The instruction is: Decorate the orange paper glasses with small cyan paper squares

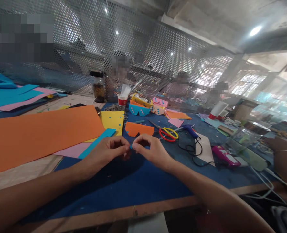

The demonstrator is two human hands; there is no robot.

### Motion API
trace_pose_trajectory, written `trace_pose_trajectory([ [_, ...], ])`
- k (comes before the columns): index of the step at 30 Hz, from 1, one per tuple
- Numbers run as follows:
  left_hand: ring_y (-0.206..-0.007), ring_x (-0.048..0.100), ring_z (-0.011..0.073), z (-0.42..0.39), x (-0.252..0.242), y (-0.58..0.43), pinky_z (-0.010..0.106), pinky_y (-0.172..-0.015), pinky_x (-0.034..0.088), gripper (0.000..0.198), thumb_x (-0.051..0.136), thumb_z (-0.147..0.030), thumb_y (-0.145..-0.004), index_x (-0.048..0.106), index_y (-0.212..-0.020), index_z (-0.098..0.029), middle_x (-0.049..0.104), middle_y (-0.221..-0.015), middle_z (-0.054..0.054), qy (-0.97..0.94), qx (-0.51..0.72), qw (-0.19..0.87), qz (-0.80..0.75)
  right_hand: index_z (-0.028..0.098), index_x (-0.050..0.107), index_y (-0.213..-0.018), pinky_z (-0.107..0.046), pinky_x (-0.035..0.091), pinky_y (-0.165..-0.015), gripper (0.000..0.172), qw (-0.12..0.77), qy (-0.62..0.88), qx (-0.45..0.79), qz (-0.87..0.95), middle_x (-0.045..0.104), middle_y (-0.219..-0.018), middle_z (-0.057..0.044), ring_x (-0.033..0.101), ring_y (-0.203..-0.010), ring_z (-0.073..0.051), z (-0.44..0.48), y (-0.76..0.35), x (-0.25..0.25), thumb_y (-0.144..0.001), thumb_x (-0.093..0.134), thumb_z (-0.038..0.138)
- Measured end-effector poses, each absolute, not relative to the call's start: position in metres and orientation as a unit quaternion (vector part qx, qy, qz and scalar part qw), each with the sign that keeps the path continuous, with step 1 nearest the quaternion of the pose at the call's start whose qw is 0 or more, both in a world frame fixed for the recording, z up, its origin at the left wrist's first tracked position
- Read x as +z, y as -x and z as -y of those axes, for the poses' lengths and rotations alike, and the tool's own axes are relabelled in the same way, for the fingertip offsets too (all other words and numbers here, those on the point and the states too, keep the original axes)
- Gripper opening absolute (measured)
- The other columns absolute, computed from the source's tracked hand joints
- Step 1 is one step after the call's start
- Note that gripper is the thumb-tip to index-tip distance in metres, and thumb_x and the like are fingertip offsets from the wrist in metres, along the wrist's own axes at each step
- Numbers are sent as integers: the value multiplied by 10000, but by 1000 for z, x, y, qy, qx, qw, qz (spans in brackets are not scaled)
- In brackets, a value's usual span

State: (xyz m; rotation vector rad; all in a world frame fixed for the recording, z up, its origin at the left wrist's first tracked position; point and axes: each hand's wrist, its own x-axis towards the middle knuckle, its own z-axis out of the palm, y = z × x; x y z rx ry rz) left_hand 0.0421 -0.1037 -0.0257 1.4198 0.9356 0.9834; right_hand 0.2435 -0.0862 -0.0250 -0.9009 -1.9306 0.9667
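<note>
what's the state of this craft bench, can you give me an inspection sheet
surface: blue mat on a wooden table, paper specks scattered on it
job's things: small blue scrap pinched between both hands; orange cutout just beyond
clutter: orange sheet, yellow sheet, blue strip, scissors, pink device
fingers: left hand and right hand both closed on the scrap, fingertips meeting
cables: glue gun with black cable looped on the mat
surroundings: perforated metal screen behind; another person's arm at right edge
</note>
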Motion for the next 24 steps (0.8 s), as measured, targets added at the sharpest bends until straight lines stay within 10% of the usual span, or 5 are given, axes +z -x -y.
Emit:
trace_pose_trajectory([
  [24,-674,608,164,105,-27,-40,278,-676,493,208,769,-391,-802,706,-731,-205,674,-677,-9,-606,405,557,-399,183,676,-882,-271,508,-737,146,368,364,367,773,690,-830,3,644,-746,-137,87,-245,-25,-921,656,322],
])
